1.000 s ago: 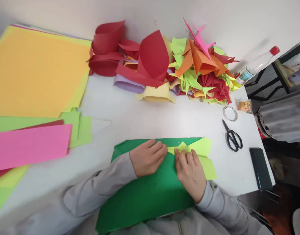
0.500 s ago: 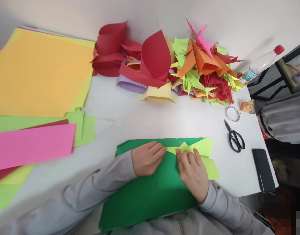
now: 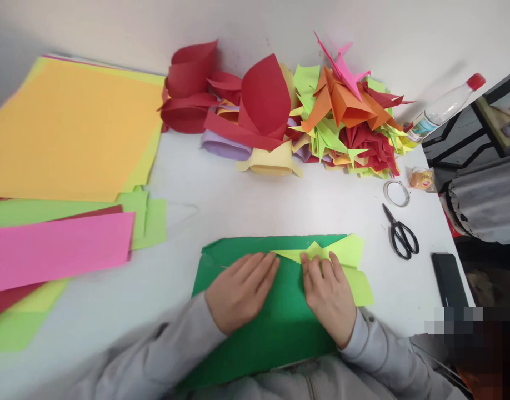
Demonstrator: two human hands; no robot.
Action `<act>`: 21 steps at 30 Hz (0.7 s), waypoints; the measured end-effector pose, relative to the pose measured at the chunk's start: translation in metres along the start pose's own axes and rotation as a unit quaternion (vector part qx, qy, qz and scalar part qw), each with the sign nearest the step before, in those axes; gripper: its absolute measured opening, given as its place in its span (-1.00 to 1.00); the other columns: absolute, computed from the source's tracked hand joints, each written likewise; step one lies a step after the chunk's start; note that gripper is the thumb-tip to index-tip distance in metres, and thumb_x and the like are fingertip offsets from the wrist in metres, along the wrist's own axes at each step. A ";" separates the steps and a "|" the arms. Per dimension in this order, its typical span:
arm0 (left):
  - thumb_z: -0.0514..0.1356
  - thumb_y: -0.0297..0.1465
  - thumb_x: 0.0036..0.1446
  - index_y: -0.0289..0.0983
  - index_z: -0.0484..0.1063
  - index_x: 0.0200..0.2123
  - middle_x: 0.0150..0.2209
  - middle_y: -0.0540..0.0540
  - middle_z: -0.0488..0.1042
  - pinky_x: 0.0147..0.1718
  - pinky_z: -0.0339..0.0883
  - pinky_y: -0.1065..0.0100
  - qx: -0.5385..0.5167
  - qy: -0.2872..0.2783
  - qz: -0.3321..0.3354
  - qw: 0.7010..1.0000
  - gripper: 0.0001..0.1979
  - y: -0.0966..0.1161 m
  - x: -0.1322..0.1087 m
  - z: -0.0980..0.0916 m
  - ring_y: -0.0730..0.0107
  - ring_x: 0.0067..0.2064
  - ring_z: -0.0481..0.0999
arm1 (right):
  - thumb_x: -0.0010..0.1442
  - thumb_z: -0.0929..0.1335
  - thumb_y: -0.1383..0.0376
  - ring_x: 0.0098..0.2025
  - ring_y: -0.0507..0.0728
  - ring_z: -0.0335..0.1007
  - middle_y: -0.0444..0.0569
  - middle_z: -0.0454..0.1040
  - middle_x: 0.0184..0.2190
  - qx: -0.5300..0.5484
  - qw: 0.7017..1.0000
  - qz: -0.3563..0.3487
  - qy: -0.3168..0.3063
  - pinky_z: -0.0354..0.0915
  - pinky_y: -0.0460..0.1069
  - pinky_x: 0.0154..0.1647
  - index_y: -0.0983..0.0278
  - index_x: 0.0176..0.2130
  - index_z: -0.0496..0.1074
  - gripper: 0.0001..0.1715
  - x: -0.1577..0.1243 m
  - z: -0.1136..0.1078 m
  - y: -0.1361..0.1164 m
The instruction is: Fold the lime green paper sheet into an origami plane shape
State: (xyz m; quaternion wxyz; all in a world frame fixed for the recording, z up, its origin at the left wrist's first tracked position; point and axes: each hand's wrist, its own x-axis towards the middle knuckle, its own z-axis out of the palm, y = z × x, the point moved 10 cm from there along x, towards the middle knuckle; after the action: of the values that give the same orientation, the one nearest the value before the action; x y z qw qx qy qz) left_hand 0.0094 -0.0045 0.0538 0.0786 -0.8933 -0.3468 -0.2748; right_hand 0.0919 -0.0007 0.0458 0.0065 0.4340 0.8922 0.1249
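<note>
A folded yellow-green sheet of paper point(image 3: 357, 253), with a long narrow point to the left, lies on a green board point(image 3: 238, 344). My right hand point(image 3: 328, 297) holds its middle, thumb and bent fingers pressed on the folds. Part of the paper is hidden under those fingers. My left hand point(image 3: 242, 291) rests over the board with its fingers stretched out side by side. Its fingertips are close beside the narrow paper point and hold nothing that I can see.
Black-handled scissors point(image 3: 403, 239), a tape roll point(image 3: 396, 193), a wrapped snack point(image 3: 421, 179) and a phone point(image 3: 449, 278) lie to the right. Folded paper stars point(image 3: 350, 105) and red paper loops point(image 3: 265, 100) fill the back, near a bottle point(image 3: 444, 108). Orange-yellow sheets point(image 3: 80, 128) and pink paper point(image 3: 59, 250) lie left.
My left hand has let go of the paper's narrow point and moved down and left, its fingers straightening. The right hand stays on the folds. The view has shifted slightly.
</note>
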 end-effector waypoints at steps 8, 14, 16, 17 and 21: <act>-0.03 -0.22 0.29 -0.56 0.38 0.04 0.12 -0.43 0.37 0.11 0.20 0.05 0.026 -0.108 -0.108 0.988 -0.48 0.034 0.009 0.023 -0.12 0.18 0.31 | 0.24 0.14 0.52 -0.13 0.22 0.30 0.19 0.43 -0.19 0.030 0.999 0.019 -0.007 0.23 0.26 0.10 0.57 0.12 0.29 -0.52 0.000 0.002 0.003; -0.05 -0.11 0.27 -0.53 0.36 0.08 0.16 -0.41 0.33 0.18 0.07 0.02 0.022 -0.106 -0.140 0.984 -0.40 0.031 0.000 0.031 -0.14 0.23 0.23 | 0.23 0.17 0.50 -0.12 0.22 0.31 0.19 0.43 -0.18 0.050 0.998 0.029 -0.012 0.22 0.27 0.10 0.55 0.12 0.29 -0.52 -0.001 0.003 0.005; -0.05 -0.11 0.27 -0.51 0.34 0.11 0.17 -0.40 0.33 0.22 0.00 -0.01 0.007 -0.104 -0.157 0.982 -0.40 0.029 -0.002 0.032 -0.11 0.25 0.21 | 0.22 0.19 0.50 -0.14 0.22 0.32 0.19 0.43 -0.18 0.049 0.998 0.028 -0.015 0.21 0.27 0.10 0.55 0.13 0.28 -0.52 -0.001 0.003 0.005; -0.04 -0.11 0.26 -0.49 0.33 0.12 0.17 -0.39 0.33 0.24 -0.04 -0.02 -0.002 -0.105 -0.166 0.980 -0.40 0.028 -0.003 0.032 -0.10 0.25 0.20 | 0.22 0.19 0.50 -0.14 0.22 0.32 0.18 0.43 -0.18 0.051 0.998 0.030 -0.017 0.21 0.27 0.11 0.54 0.13 0.28 -0.52 -0.001 0.003 0.005; 0.00 -0.10 0.24 -0.44 0.35 0.12 0.15 -0.35 0.35 0.28 -0.21 -0.11 -0.029 -0.107 -0.189 0.976 -0.42 0.023 -0.002 0.030 -0.09 0.24 0.23 | 0.23 0.18 0.50 -0.15 0.21 0.32 0.17 0.43 -0.19 0.058 0.997 0.034 -0.024 0.21 0.27 0.10 0.50 0.13 0.29 -0.52 -0.001 0.004 0.007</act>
State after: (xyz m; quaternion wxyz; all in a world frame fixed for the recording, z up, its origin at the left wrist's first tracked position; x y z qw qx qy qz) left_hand 0.0365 -0.0134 0.0283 -0.0382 -0.8378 -0.5076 -0.1974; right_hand 0.0981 0.0031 0.0438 -0.0018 0.4669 0.8821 0.0632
